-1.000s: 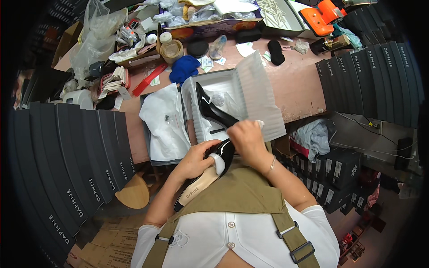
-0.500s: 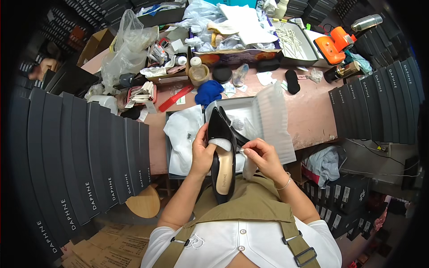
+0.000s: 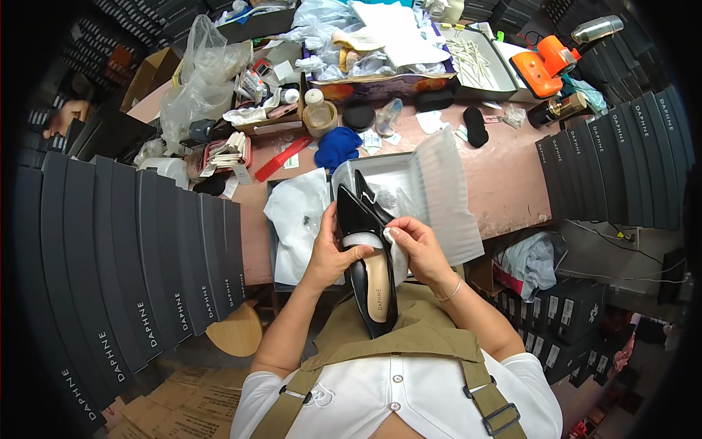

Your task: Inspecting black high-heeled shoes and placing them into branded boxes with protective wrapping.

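Note:
A black pointed-toe shoe [image 3: 357, 212] with a beige insole lies in my left hand [image 3: 328, 254], toe pointing away from me. My left fingers wrap its left side, and the thumb reaches over the opening. White padding shows inside the toe part. My right hand [image 3: 419, 251] pinches a white cloth [image 3: 397, 257] against the shoe's right edge. Behind it, a second black shoe [image 3: 365, 189] rests in the open shoebox [image 3: 387, 165], which also holds white tissue paper [image 3: 298, 219] and a translucent wrapping sheet [image 3: 447, 197].
Stacked dark shoeboxes stand at the left [image 3: 117, 256] and right [image 3: 621, 161]. Beyond the open box lie a blue cloth [image 3: 338, 149], a red brush [image 3: 282, 159] and a glue-like jar [image 3: 319, 117]. An orange tool [image 3: 537, 73] stands at the far right.
The shoe has tilted and shifted slightly. My left thumb has come out over the opening, and my right hand has brought the cloth up against the shoe's right edge.

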Demonstrator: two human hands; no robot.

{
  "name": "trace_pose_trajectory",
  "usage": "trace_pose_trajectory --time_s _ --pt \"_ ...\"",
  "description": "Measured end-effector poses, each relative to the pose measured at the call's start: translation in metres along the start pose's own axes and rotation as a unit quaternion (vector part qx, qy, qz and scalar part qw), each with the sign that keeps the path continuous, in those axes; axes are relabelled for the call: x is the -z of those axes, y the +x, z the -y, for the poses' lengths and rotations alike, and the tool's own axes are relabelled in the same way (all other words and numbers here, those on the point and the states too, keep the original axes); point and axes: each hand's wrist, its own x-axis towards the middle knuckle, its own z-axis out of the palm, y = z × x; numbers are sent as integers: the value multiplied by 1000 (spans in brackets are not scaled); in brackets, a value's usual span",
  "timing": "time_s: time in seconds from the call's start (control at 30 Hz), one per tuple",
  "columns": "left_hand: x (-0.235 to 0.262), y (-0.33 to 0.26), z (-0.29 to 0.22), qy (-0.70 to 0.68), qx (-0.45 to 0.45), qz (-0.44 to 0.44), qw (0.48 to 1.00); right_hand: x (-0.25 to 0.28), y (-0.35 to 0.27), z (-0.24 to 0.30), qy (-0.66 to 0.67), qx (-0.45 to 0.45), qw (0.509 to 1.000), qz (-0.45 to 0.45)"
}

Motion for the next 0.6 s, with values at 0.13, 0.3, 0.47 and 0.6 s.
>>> trace_pose_trajectory --time_s 0.13,0.3,0.47,0.6 --pt "0 1 18 79 -21 -57 995 1 4 -3 -5 1 1000 0" --pt "0 5 22 57 -10 -36 998 6 3 1 -96 55 994 -15" --pt "-6 10 6 87 3 -7 996 -15 7 37 -371 258 892 20" --pt "-11 8 5 81 18 -22 996 -21 15 35 -533 401 742 71"
